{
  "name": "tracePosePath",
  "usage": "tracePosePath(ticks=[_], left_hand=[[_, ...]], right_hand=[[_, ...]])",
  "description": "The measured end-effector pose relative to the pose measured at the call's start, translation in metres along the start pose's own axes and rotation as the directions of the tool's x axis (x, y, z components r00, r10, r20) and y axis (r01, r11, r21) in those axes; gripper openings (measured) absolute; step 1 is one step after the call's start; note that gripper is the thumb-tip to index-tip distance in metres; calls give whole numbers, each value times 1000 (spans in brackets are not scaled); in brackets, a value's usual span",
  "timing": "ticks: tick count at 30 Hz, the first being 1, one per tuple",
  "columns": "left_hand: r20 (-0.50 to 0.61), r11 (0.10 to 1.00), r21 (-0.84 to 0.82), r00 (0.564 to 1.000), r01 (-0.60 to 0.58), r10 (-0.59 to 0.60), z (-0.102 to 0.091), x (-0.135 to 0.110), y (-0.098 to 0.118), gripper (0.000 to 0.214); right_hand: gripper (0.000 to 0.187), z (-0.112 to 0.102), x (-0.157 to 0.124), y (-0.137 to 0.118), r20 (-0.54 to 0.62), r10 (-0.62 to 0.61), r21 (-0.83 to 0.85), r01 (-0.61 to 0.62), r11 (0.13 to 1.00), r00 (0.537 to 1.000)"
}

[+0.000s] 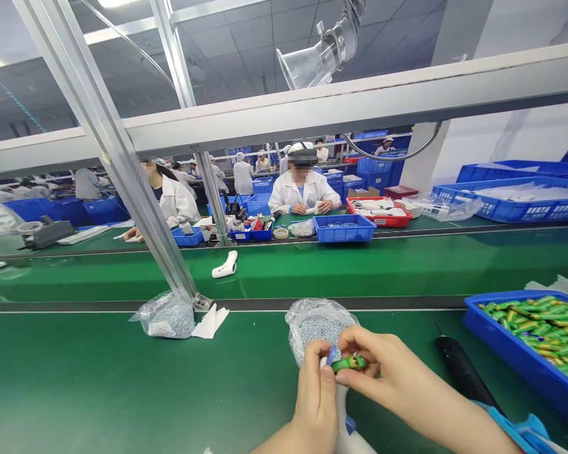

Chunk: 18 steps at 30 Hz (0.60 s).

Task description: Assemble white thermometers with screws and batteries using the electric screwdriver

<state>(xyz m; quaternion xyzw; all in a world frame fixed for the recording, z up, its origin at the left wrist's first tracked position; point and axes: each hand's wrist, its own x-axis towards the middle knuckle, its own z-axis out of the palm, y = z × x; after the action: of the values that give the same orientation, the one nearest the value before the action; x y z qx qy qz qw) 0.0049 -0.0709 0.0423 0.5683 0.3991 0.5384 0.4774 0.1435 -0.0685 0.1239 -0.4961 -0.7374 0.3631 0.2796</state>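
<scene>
A white device (357, 443) sits upright within the fingers of the left hand (315, 403), which curl around its upper part. Just right of those fingertips, the battery (348, 364) lies nearly level at the top of the device, between the thumb and forefinger of the right hand (383, 362), which hold it in a narrow pinch. A blue strip (332, 354) stands up at the battery's left end.

Counting from the left: two bags (170, 317) of small metal pieces, the second just behind the hands; one paper scrap (211, 322) touching the first bag; one white shell (225, 265) on the belt (360, 265) beyond; one screwdriver (464, 372); one tray (492, 353) with more batteries than can be counted.

The surface (99, 391) is smooth and green. The bags are clear, crinkled plastic with grainy grey contents; the paper is creased, the shell glossy and bent. The screwdriver's grip is black and thick, its shaft thin. The tray is blue plastic, heaped with green, gold-banded cylinders.
</scene>
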Motion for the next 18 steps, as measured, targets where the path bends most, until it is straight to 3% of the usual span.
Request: tracePosePath(ticks=[4,10,18], left_hand=[[-3,997,-19,998,-70,70,1,-2,-1,49],[10,994,17,994,-108,108,-1,-2,-6,45],[20,992,21,993,-121,120,-1,-3,-7,45]], right_hand=[[8,-4,-2,-8,61,42,53,-45,998,997],[12,-7,-7,-11,45,-72,-74,76,994,996],[9,-8,-5,-14,13,-71,-118,72,990,997]])
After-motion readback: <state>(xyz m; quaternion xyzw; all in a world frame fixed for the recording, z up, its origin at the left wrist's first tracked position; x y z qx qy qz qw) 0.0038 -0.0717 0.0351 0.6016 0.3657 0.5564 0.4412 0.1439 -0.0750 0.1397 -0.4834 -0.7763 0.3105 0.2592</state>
